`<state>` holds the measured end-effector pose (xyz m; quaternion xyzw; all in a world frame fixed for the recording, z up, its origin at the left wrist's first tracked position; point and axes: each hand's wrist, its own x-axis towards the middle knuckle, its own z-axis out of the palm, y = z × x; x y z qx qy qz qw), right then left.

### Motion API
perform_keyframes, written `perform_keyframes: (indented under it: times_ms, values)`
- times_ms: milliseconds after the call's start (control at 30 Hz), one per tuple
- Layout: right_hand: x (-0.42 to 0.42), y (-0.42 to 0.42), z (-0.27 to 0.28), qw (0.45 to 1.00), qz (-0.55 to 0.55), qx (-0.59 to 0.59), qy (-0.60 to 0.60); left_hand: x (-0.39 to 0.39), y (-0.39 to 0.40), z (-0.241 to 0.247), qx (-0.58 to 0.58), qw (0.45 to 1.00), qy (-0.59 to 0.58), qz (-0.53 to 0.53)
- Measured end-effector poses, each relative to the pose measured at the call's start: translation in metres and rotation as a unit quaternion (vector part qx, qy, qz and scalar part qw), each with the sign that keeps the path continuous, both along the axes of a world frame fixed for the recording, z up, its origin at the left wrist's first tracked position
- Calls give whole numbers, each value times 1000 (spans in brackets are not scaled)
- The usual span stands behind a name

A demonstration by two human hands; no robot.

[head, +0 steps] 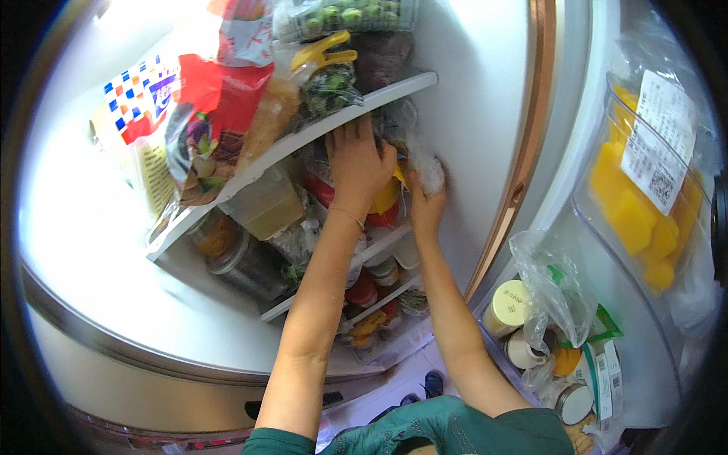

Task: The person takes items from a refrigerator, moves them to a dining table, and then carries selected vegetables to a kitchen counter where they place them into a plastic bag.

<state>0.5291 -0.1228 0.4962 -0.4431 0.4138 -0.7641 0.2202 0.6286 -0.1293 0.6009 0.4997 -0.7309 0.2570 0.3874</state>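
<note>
Both of my hands reach into an open refrigerator, below its upper shelf [284, 151]. My left hand [359, 159] lies over a red and yellow package [387, 202], its fingertips partly hidden by the shelf's edge; whether it grips anything is unclear. At the right side of that package, my right hand [425, 199] has its fingers around a bunched clear plastic bag [427, 170]. To the left of my left hand stands a translucent plastic container [264, 205]. A dark lidded jar [247, 267] lies near the shelf's left end.
Overhead, the upper shelf carries a red printed food bag [219, 96], a yellow clip [324, 52] and a box of green produce [347, 17]. Lower shelves hold jars [384, 272]. The door at right bears yellow fruit pieces [631, 205], a cream-lidded container [510, 304] and a crumpled plastic bag [560, 290].
</note>
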Motion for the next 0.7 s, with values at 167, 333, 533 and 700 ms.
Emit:
perform_keyframes:
  times_ms: [167,333,533,700]
  values:
    - [0,1,-10,989,-74,8,128,-6,22,1,56,998,-38,19]
    - [16,41,4,983,-132,-22,122,-1,21,-2,61,997,-27,29]
    - [19,78,53,972,-122,-165,113,6,58,2,23,992,67,-108]
    - [24,78,125,954,-86,-268,103,26,121,46,-175,947,83,-258]
